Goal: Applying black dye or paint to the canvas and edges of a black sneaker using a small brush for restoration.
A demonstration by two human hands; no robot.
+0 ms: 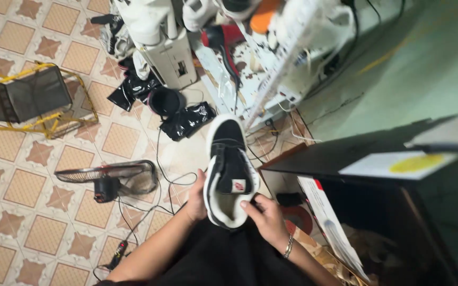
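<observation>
One shoe (230, 172), one fan (107, 180), two hands (197, 198).

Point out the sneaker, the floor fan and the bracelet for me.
sneaker (229, 159), head view, on its black tongue.
floor fan (107, 180), head view, on its wire grille.
bracelet (288, 247), head view, on the right wrist.

Both hands, left hand (196, 198) and right hand (267, 217), hold a black sneaker (229, 169).

Left of the fan (113, 179): tiled floor (22, 212) is lying open to you | right: cables (172, 182) are crossing | beyond: black bags (186, 119) are blocking you
</observation>
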